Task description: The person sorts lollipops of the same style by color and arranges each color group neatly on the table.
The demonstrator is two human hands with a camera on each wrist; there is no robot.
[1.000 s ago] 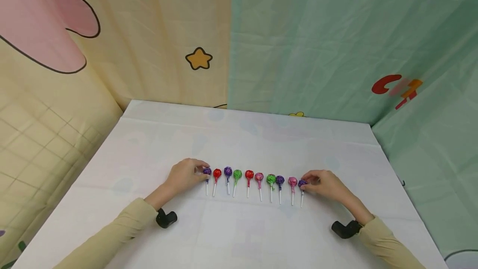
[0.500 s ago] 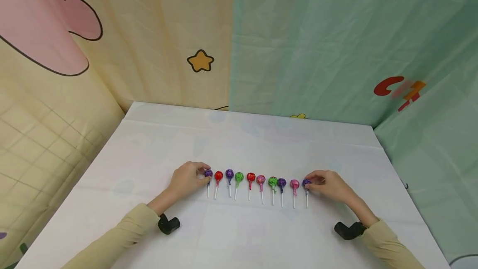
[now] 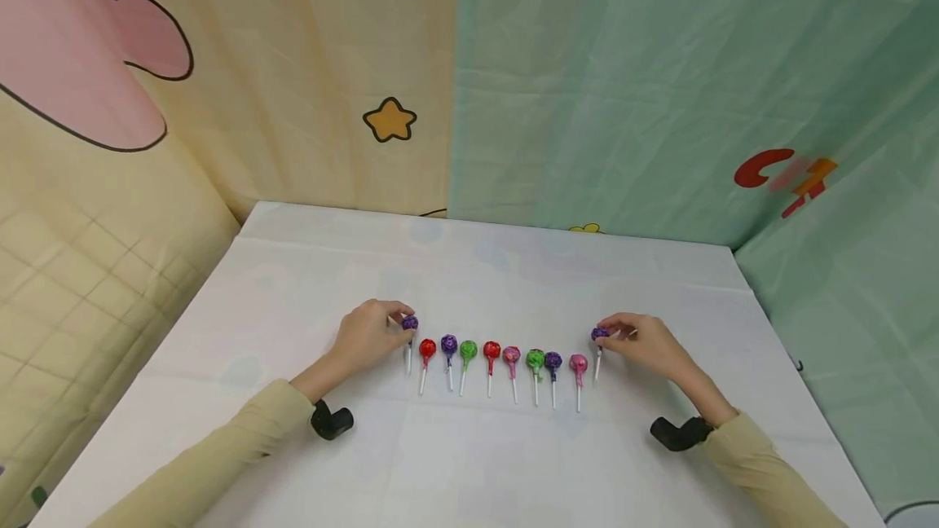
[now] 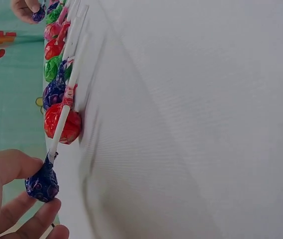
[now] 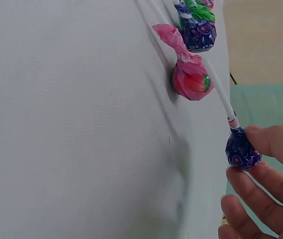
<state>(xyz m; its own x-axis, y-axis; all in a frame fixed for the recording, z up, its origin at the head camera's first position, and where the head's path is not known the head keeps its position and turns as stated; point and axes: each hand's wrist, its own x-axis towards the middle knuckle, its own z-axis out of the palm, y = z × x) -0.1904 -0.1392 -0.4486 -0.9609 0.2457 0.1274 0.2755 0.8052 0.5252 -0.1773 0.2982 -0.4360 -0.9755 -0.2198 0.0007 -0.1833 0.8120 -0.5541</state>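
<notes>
A row of wrapped lollipops lies across the white table, sticks toward me. At the left end my left hand (image 3: pixel 369 338) pinches a purple lollipop (image 4: pixel 43 183) by its head between thumb and fingers, raised off the cloth. At the right end my right hand (image 3: pixel 648 344) likewise pinches another purple lollipop (image 5: pixel 241 149), also lifted. Beside the left one lies a red lollipop (image 3: pixel 427 348); nearest the right one is a pink lollipop (image 5: pixel 192 79). Between these lie a purple lollipop (image 3: pixel 449 345), a green lollipop (image 3: pixel 469 350) and several more in red, pink, green and purple.
The white cloth-covered table (image 3: pixel 469 463) has its back edge against printed curtains, yellow (image 3: pixel 308 88) on the left and green (image 3: pixel 601 88) on the right. Black camera mounts are on both wrists, the left mount (image 3: pixel 332 422) and the right mount (image 3: pixel 679 434).
Both hands have risen and moved slightly away from me, lifting the two purple end lollipops off the table. The lollipops between them stay in their row.
</notes>
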